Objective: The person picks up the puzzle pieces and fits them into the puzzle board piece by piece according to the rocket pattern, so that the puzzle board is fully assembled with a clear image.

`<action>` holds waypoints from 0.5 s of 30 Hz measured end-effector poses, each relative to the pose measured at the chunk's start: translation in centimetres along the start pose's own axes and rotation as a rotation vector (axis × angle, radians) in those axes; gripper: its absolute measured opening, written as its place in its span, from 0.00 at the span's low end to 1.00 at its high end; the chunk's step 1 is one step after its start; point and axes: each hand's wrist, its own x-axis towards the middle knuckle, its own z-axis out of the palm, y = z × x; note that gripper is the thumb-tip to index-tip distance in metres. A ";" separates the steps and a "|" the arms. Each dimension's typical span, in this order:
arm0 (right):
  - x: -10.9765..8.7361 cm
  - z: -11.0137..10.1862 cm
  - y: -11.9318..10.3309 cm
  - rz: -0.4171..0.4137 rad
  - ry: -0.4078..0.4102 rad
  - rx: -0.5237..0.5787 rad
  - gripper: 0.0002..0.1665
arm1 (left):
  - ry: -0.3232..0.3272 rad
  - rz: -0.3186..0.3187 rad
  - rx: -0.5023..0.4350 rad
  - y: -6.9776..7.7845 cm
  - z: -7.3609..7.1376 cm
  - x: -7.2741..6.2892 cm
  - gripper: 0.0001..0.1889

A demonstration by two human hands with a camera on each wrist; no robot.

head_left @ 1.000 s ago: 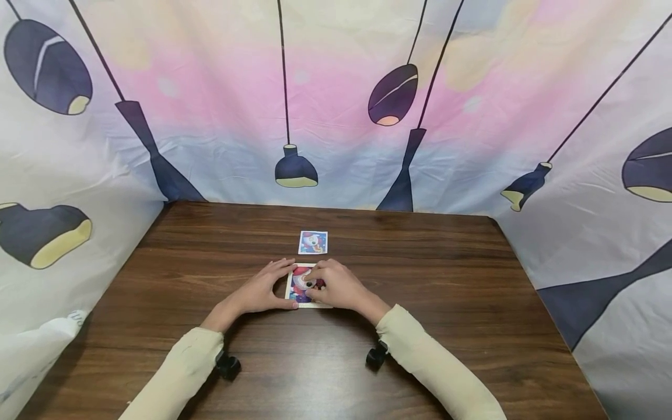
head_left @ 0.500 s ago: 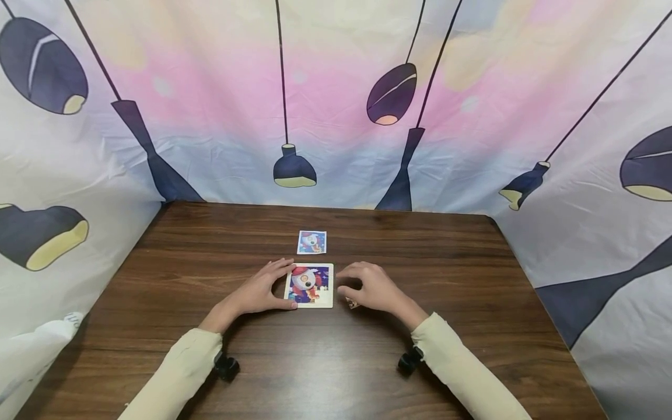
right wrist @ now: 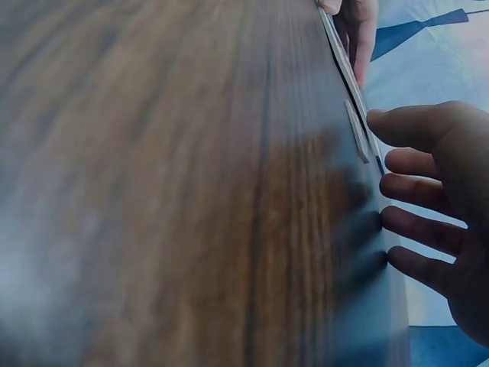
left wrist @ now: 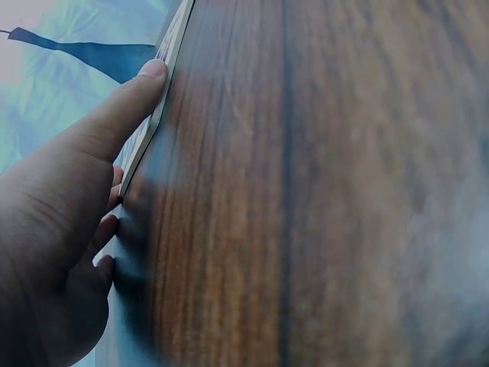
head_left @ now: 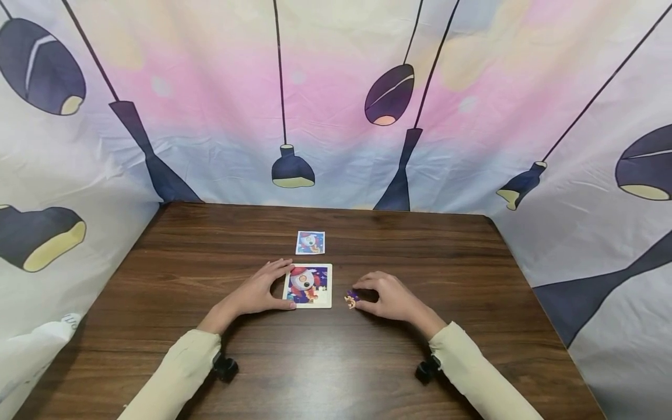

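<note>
A square jigsaw puzzle (head_left: 315, 272) in a pale tray lies on the table, showing a cartoon character and a bare pale patch at its lower right. My left hand (head_left: 257, 290) holds the tray's left side, thumb at the near corner and fingertips at the far corner. In the left wrist view, the thumb (left wrist: 130, 103) lies over the tray's edge. To the right, several loose puzzle pieces (head_left: 350, 300) lie in a small cluster. My right hand (head_left: 391, 296) is right beside them, thumb and fingers apart, fingertips at the pieces; the palm hides some of the area.
A small printed picture card (head_left: 310, 242) with a similar character lies behind the puzzle. The dark wooden table (head_left: 446, 256) is bordered by a hanging cloth (head_left: 220, 116) printed with lamps at the back and both sides.
My right hand has moved off the puzzle to the loose pieces on the right, uncovering the puzzle's right part. My left hand has kept its hold on the tray.
</note>
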 end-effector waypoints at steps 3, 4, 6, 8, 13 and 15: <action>-0.2 0.1 0.1 0.000 -0.007 -0.015 0.24 | -0.001 -0.002 -0.002 0.0 0.0 -0.1 0.55; -0.2 0.1 0.1 0.000 -0.010 -0.015 0.24 | -0.002 -0.002 -0.001 0.0 0.0 -0.1 0.55; -0.3 0.2 0.1 -0.002 -0.014 -0.017 0.25 | -0.004 -0.004 0.000 0.1 0.0 -0.1 0.55; -0.3 0.3 0.1 -0.012 -0.012 -0.020 0.25 | -0.005 -0.004 0.002 0.1 0.0 -0.1 0.55; -0.2 0.5 0.1 -0.038 0.001 -0.032 0.23 | -0.010 -0.006 0.002 0.1 -0.1 0.0 0.55; -0.1 0.5 0.0 -0.050 0.004 -0.030 0.21 | -0.011 -0.009 0.001 0.1 -0.1 0.0 0.55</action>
